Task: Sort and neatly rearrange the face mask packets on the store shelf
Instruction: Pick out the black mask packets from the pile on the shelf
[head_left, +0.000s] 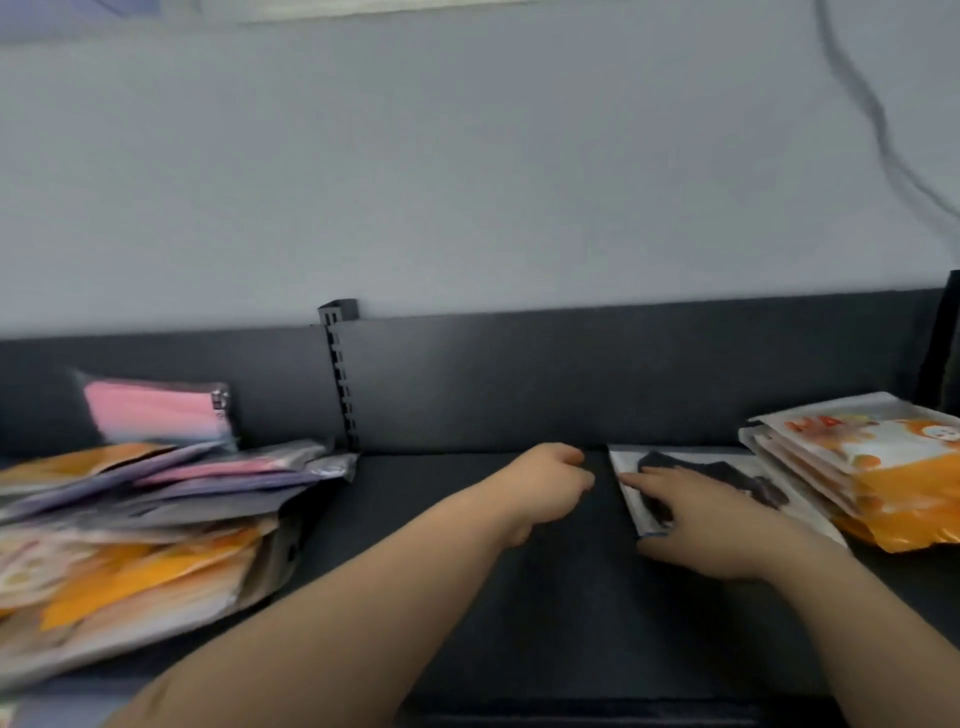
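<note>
Two hands over the shelf (467, 561): the right hand (717, 525) lies flat with straight fingers pressing on the black mask packet (753, 480), gripping nothing. The left hand (550, 480) is curled into a loose fist just left of that packet's far corner, with nothing visible in it; blur makes the fingertips hard to read. The black mask packet lies flat on the shelf right of centre, just beside the orange packet stack (883, 467), whose lower edge seems to overlap its right side. Most unsorted stock sits in the mixed pile (135, 525) at left, well apart, with a pink packet (156, 410) leaning on the back panel (519, 384) behind it. Risks, judged from this: sliding the black packet rightward under a flat palm could shove the orange stack, which is already fanned out and sloping, and tip it toward the front edge. Glossy film under flat fingers may slip, so the packet could skew instead of squaring up. The mixed pile is loose and slanted, and its near edge looks close to the shelf front, so pulling one packet out carelessly could spill several. The pink packet may topple if the pile below it is disturbed.
</note>
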